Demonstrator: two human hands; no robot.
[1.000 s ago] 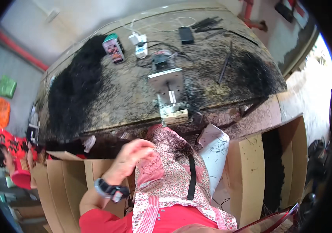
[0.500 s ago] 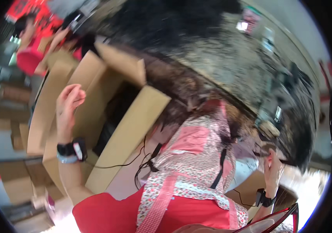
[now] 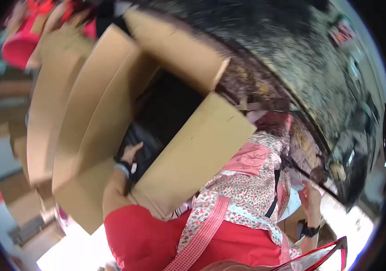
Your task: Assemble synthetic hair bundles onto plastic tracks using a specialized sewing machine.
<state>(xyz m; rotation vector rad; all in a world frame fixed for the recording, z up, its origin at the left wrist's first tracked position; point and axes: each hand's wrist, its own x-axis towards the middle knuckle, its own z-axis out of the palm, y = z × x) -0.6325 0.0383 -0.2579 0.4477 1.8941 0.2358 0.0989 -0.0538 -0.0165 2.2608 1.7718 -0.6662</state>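
Note:
My left hand (image 3: 130, 154) is down inside a large open cardboard box (image 3: 193, 144), next to dark, black contents (image 3: 170, 108) at its bottom. The thumb side shows stretched out; the other fingers are partly hidden and blurred. Nothing is visibly held in it. My right hand (image 3: 311, 198) hangs at the right beside the table's near edge, fingers loosely bent and apart, with nothing visible in them. A dark band sits on each wrist.
The box's tall flaps stand up at the left. A worn, dark-stained table (image 3: 292, 67) runs along the far right, with a pink packet (image 3: 343, 34) and dark bundled material (image 3: 353, 167) on it. Other people's arms (image 3: 48, 27) and a red stool (image 3: 19, 49) are at far left.
My left hand has gone from above the box's left side down into it. The view has shifted, so the box appears larger. My right hand stays near the table's edge.

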